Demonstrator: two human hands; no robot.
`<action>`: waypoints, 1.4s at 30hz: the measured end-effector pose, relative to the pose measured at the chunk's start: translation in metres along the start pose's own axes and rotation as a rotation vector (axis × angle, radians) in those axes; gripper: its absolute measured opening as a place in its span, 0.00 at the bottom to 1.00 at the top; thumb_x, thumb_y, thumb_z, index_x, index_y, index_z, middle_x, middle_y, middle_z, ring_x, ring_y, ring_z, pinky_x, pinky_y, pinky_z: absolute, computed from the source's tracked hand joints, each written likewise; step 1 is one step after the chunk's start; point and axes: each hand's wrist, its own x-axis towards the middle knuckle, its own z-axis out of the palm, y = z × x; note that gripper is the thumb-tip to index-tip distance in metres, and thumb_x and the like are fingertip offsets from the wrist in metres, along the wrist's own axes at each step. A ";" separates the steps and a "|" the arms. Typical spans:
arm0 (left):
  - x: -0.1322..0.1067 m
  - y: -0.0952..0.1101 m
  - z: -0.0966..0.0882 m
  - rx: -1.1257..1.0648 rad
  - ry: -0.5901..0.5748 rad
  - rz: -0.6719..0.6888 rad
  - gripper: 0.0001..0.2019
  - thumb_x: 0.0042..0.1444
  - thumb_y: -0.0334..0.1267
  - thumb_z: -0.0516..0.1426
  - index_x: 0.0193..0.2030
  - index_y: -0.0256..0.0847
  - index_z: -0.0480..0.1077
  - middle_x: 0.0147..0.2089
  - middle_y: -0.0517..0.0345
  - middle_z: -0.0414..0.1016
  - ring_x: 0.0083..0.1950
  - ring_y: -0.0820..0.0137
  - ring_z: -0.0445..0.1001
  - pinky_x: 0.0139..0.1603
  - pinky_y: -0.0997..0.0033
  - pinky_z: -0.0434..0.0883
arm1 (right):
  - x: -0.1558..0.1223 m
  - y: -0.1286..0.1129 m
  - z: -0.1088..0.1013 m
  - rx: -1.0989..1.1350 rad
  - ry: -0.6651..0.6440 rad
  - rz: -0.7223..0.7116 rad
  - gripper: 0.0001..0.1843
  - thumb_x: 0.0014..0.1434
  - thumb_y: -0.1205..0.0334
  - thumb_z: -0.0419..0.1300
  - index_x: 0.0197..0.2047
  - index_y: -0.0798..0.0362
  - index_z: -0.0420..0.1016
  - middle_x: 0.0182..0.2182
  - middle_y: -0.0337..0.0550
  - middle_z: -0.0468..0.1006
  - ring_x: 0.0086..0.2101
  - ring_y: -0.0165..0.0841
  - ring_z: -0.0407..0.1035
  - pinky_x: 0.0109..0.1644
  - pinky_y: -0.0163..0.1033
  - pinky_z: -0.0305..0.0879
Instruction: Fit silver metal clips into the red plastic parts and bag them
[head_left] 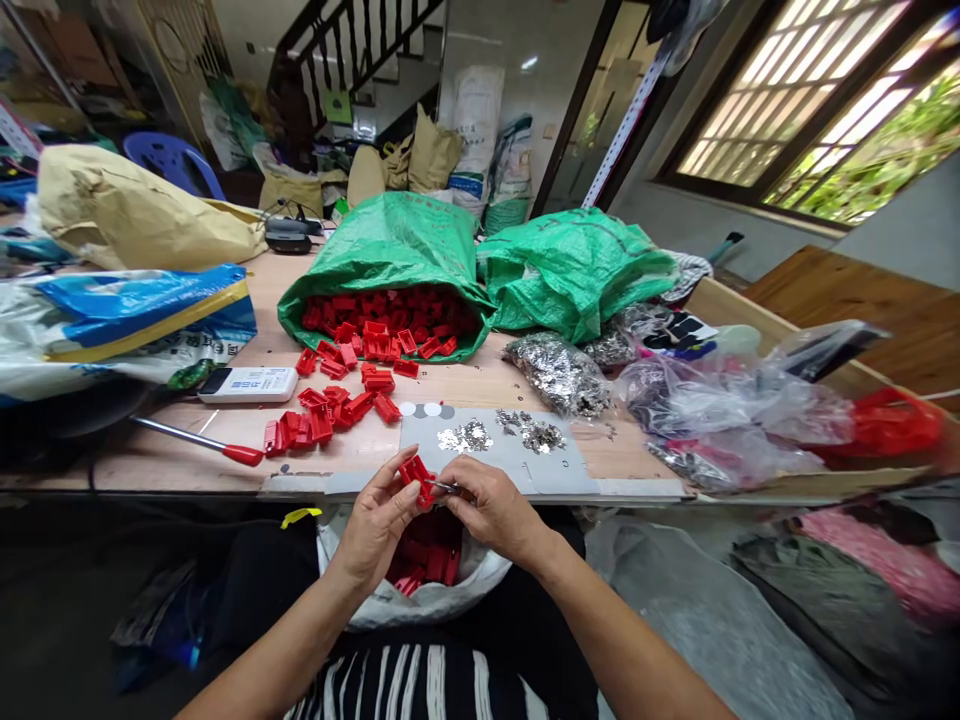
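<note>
Left hand (379, 515) pinches a red part (416, 480) between thumb and fingers, lower centre of frame, held tilted with its open side showing; right hand (491, 505) is closed round a thin metal tool (444, 487), maybe tweezers, tip at the part's right side. Can't tell whether the tip carries a metal bit, too small. For a good job here, I'd say: hold the part firm by its outer walls, fingertips clear of the opening, tool in line with the slot, light pressure so nothing slips or flicks off, wrists steady. Just below the hands, a white sack (476, 597) sits in the lap with more red parts inside; working over it should catch a dropped part, but a lost bit would be hard to find there. Beyond the hands, grey sheet (517, 475) at centre bears small metal bits (544, 437), within easy reach of the right hand. Loose red pile (349, 405) left of the sheet, open green bag (397, 240) of red parts behind it, clear bag (559, 375) of metal bits right of centre, red-handled lever (242, 456) left
</note>
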 end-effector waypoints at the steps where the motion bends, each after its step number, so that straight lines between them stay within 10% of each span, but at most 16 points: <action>1: 0.000 0.001 0.001 0.003 0.000 -0.005 0.26 0.50 0.34 0.64 0.58 0.46 0.68 0.40 0.57 0.78 0.40 0.72 0.76 0.44 0.73 0.72 | -0.001 0.000 -0.001 -0.010 -0.018 -0.013 0.11 0.55 0.76 0.56 0.37 0.52 0.73 0.34 0.42 0.74 0.37 0.33 0.68 0.42 0.36 0.64; 31: -0.002 0.001 0.009 0.060 -0.006 -0.052 0.22 0.46 0.36 0.66 0.50 0.43 0.74 0.40 0.57 0.78 0.39 0.72 0.75 0.42 0.73 0.73 | -0.015 -0.008 -0.007 -0.185 -0.067 -0.185 0.10 0.65 0.68 0.50 0.42 0.49 0.72 0.36 0.45 0.79 0.37 0.34 0.72 0.43 0.39 0.67; 42: -0.001 -0.002 0.006 0.042 -0.055 -0.043 0.21 0.48 0.34 0.65 0.50 0.44 0.74 0.40 0.56 0.79 0.41 0.70 0.76 0.45 0.71 0.72 | -0.021 0.007 -0.004 0.009 0.039 -0.048 0.06 0.61 0.66 0.58 0.42 0.49 0.69 0.37 0.43 0.76 0.38 0.33 0.71 0.43 0.36 0.66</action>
